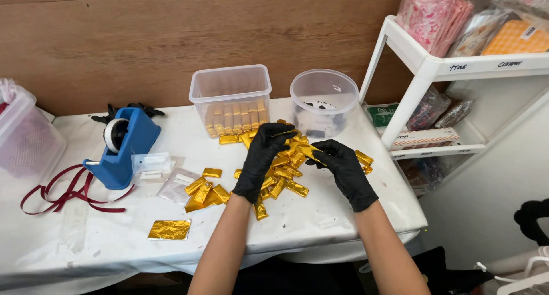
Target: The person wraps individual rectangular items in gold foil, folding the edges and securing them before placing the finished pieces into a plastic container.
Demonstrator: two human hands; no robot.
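Your right hand [343, 168], at 4 o'clock of the heap, pinches a gold foil-wrapped bar [309, 152]; your left hand [264, 158] curls around another over the pile of gold bars [281, 175]. At 12 o'clock stands a clear rectangular tub [231, 98] holding wrapped bars.

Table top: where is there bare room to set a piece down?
Bare white table lies along the near edge, right of the flat gold foil sheet and below the pile of gold-wrapped bars. It is crowded where the left hand and right hand work.
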